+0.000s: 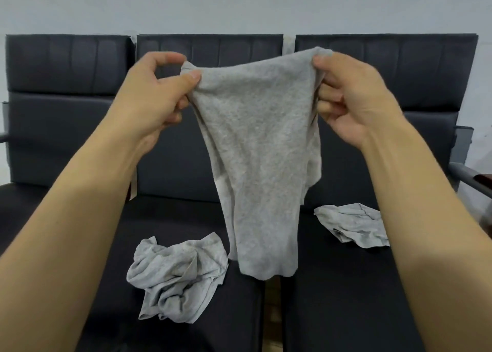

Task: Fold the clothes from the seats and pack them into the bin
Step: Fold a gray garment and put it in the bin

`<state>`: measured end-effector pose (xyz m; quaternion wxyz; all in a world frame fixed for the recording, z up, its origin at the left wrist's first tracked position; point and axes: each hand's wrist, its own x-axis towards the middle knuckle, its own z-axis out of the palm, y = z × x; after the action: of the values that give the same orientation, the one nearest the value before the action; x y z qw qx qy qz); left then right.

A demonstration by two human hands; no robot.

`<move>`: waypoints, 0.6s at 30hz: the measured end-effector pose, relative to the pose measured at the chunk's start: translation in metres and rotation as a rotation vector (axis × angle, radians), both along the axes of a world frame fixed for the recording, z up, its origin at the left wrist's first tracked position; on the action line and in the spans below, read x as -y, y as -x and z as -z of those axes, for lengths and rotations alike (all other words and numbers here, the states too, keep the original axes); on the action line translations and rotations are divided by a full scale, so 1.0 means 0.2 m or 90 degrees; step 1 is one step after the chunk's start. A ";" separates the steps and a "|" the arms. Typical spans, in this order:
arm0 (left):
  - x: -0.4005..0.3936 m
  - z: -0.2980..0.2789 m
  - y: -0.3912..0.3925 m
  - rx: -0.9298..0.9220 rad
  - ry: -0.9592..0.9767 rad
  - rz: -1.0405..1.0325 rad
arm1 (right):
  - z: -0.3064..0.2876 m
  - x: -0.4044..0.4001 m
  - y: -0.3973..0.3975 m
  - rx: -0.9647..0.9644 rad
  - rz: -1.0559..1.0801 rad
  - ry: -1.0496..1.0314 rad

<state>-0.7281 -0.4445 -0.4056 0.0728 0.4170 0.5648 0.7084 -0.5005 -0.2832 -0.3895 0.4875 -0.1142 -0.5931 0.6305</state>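
- My left hand [157, 96] pinches one top corner of a soft grey knitted cloth garment [258, 149], thumb over the edge and fingers curled behind.
- My right hand [348, 96] has the same narrow grip on the opposite top corner, fingers bunched into the fabric.
- The garment hangs limp between both hands, in the air above the dark padded seats [346, 285], its lower hem dangling free near the gap between two cushions.
- I judge it light and floppy: it sags in the middle and will not keep a crease unless laid flat.
- The top corners look the best hold, keeping the edge taut.
- A crumpled grey garment [178, 277] lies on the middle seat; another rumpled grey piece [351, 225] lies on the right seat.
- No bin is in view.
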 end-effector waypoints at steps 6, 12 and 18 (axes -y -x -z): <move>-0.10 0.08 0.07 -0.085 0.024 -0.073 | 0.12 -0.11 0.15 0.055 0.110 -0.054; -0.14 -0.02 0.10 -0.139 -0.073 -0.070 | 0.03 -0.11 0.19 0.027 0.263 -0.332; -0.22 0.18 0.19 -0.269 0.049 -0.195 | 0.16 -0.18 0.28 0.138 0.340 -0.310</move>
<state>-0.7670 -0.4012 -0.4417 -0.1388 0.4623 0.6503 0.5867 -0.5568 -0.2480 -0.4224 0.5818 -0.2117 -0.7233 0.3059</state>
